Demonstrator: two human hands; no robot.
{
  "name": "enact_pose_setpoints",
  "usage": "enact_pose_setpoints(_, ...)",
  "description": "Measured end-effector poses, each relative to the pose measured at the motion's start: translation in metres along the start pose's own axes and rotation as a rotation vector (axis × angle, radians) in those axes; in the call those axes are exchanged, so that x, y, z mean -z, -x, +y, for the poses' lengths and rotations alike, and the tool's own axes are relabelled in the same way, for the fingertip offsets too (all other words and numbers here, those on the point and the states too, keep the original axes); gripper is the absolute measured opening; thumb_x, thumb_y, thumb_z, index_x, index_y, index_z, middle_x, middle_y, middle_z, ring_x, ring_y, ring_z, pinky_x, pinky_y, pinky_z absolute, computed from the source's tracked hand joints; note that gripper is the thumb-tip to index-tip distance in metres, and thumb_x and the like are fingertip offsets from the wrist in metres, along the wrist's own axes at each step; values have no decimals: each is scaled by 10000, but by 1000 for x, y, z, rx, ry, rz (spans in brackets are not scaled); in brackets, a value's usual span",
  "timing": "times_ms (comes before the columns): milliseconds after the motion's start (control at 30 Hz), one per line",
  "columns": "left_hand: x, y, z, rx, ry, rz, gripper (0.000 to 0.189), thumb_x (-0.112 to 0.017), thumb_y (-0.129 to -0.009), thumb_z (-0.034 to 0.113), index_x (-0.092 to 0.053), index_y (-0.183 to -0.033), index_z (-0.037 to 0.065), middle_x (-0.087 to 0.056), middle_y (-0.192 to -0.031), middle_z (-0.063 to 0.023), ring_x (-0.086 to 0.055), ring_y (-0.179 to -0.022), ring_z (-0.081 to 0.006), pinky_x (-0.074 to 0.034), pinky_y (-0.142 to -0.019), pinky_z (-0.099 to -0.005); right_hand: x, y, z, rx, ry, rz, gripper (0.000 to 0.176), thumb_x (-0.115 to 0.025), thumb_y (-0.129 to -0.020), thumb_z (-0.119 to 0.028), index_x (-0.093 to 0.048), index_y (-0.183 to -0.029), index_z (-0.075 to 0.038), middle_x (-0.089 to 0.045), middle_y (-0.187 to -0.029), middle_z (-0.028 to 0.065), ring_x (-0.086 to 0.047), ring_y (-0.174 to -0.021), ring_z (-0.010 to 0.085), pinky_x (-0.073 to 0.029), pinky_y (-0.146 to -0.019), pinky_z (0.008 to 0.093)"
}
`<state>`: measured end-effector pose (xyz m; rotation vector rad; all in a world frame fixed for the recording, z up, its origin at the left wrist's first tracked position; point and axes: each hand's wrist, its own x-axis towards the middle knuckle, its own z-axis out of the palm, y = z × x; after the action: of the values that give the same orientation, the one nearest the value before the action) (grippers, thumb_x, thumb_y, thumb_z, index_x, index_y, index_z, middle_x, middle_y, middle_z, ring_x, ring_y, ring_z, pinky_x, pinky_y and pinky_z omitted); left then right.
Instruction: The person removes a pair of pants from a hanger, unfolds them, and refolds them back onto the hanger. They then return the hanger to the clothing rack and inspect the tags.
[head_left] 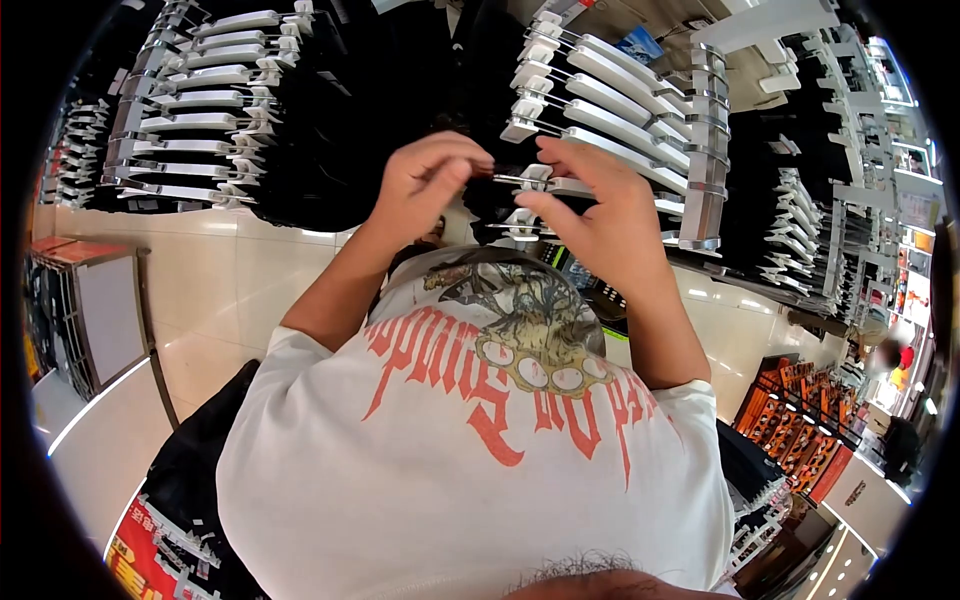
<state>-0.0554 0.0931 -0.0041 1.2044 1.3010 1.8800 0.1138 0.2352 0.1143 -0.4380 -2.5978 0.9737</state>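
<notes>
Pale, glossy floor tiles (205, 265) show below crowded clothes racks in a brightly lit shop, with an orange display (795, 430) on the lower right and a red sign (130, 565) at the lower left. Rows of white hangers (205, 127) carrying dark clothes (310, 130) hang at the upper left, and more hang at the upper right beside a shiny metal rail (705, 150). The person wears a white shirt (450, 500) with red lettering and a printed picture on the chest. Between the two hands, near the lower end of the upper-right row, is one hanger (572, 187) with a smooth, whitish bar, thin silvery wire and a chunky white clip (536, 178) at its inner end. Black cloth lies close by, too dark for folds or edges to be made out. The right hand (600, 200) has its thumb and forefinger spread apart, the forefinger above the clip and the thumb below it. The left hand (425, 188) is bent at the fingers, their blurred tips close to the end of the wire; whether they pinch wire or cloth cannot be told
</notes>
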Motion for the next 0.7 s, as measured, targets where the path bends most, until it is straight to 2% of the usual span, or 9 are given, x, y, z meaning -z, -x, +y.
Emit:
enact_pose_setpoints(100,2,-11,-13,61,-230,227,162,-715,-912,72,-702,-1057,0,-673,-965,-62,-653,-879,-121,-508,-754,-238,-5,-3,6,-83,-162,91,372,-778,-862,-212,-675,-1137,17,-687,-990,146,-694,-821,223,-582,-673,329)
enact_pose_setpoints(200,-4,-23,-18,37,-210,213,183,-717,-895,4,-692,-1075,-13,-650,-1071,-38,-643,-905,-117,-516,-802,-241,-5,-14,3,-33,-15,152,368,-793,-837,-188,-678,-1116,21,-687,-993,143,-688,-825,261,-570,-701,347)
enact_pose_setpoints(233,-7,-26,-18,44,-236,201,210,-738,-867,-7,-695,-1072,-2,-650,-1068,-26,-638,-899,-111,-508,-773,-240,-4,-18,7,83,101,173,349,-793,-821,-153,-679,-1102,19,-686,-1017,142,-673,-865,311,-552,-744,372)
enact_pose_setpoints(367,-11,-24,-13,54,-341,119,261,-748,-827,-21,-698,-1080,20,-663,-1030,-52,-642,-883,-119,-507,-762,-245,-6,-30,10,234,287,233,351,-797,-807,-138,-682,-1104,10,-673,-1089,151,-652,-940,331,-533,-801,387)
enact_pose_setpoints(567,-15,-22,-8,-81,-373,134,223,-735,-832,-25,-706,-1051,6,-686,-994,-80,-657,-861,-162,-516,-752,-262,-5,-31,9,74,136,94,338,-795,-804,-112,-688,-1102,6,-665,-1065,133,-657,-822,299,-551,-732,367)
enact_pose_setpoints(700,-13,-23,-9,-120,-380,144,175,-726,-854,-12,-717,-1028,3,-691,-976,-86,-659,-849,-167,-519,-742,-263,-5,-31,7,59,128,62,338,-786,-811,-99,-690,-1117,7,-657,-1018,125,-648,-767,278,-546,-683,344)
